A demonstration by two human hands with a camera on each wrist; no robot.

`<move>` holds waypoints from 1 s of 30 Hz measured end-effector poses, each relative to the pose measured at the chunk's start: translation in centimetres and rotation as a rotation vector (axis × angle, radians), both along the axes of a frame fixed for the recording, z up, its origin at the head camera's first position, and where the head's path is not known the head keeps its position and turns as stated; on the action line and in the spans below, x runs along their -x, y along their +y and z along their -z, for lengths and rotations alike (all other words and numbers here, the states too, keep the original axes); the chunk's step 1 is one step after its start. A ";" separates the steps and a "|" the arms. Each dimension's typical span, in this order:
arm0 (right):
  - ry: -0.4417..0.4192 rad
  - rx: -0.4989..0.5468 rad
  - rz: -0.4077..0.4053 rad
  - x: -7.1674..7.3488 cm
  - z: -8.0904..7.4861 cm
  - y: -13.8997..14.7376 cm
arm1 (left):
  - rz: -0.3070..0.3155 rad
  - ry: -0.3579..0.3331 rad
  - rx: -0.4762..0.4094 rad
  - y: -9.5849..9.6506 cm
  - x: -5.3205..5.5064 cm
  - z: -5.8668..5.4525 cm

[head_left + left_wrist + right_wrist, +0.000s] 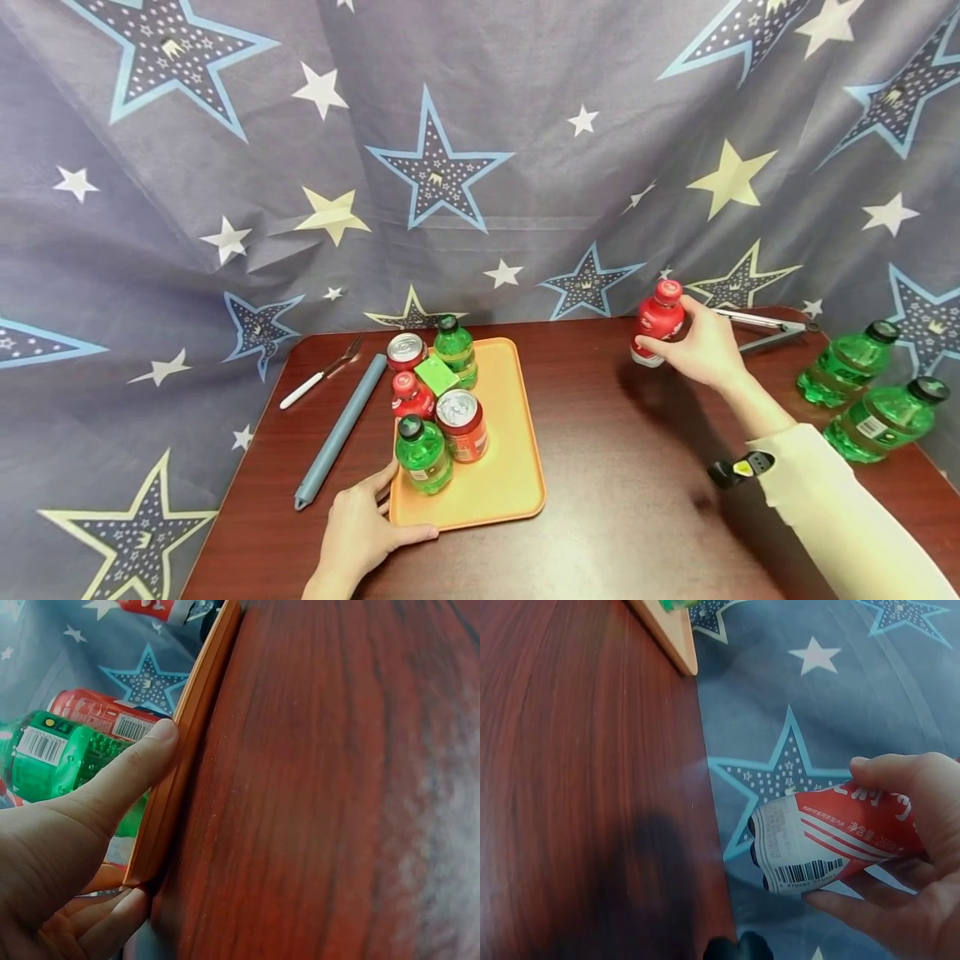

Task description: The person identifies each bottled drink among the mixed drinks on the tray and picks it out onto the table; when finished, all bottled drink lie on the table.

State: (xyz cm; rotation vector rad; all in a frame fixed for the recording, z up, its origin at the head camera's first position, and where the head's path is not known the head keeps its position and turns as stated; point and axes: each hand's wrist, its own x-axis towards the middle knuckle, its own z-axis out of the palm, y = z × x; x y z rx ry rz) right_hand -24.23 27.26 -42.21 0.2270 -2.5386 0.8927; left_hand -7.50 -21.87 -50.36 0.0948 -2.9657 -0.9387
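Observation:
My right hand grips a small red bottle with a red cap and white base, held up over the back right of the table. In the right wrist view the fingers wrap the bottle and its barcode shows. My left hand holds the near left corner of an orange tray, thumb along the front rim, other fingers at the left side and partly hidden. Crowded on the tray's left half are a green bottle, a red can, another red bottle, a flat green block, a second green bottle and can.
Left of the tray lie a grey-blue rod and a white-handled fork. Metal tongs lie behind my right hand. Two green bottles stand at the table's right side. A star-patterned curtain hangs behind the table.

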 end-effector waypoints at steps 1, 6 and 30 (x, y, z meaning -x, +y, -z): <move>0.003 -0.001 0.006 -0.2 0.0 0.3 | 0.000 -0.001 -0.005 0.0 0.0 0.0; 0.016 -0.011 0.034 -0.7 0.2 1.9 | 0.000 0.000 -0.017 0.1 0.0 0.1; -0.125 -0.056 0.234 -3.7 2.2 8.4 | -0.003 -0.012 -0.028 0.1 -0.1 -0.2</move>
